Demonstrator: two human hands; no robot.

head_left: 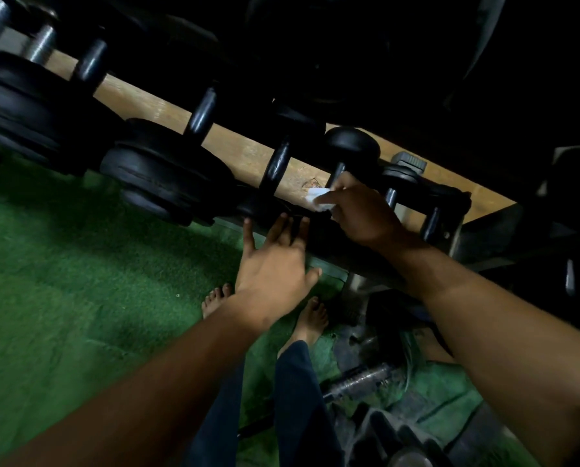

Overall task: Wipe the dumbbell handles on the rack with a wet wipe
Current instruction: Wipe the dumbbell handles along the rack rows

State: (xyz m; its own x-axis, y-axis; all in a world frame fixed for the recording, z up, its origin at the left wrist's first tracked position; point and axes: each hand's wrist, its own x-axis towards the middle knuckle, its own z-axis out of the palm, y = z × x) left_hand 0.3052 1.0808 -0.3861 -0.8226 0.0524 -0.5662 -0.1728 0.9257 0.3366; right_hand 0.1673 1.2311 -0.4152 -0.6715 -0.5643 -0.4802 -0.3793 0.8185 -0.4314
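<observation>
A row of black dumbbells lies across the dumbbell rack, whose wooden board shows behind the handles. My right hand pinches a crumpled white wet wipe against the lower part of a small dumbbell's handle. My left hand hovers with fingers spread, its fingertips touching the front weight of the neighbouring dumbbell, whose handle stands just left of the wipe. Further left are bigger dumbbells with thick black handles.
Green artificial turf covers the floor on the left. My bare feet stand close to the rack. A metal bar and dark weight plates lie on the floor at lower right. Smaller dumbbells sit at the rack's right end.
</observation>
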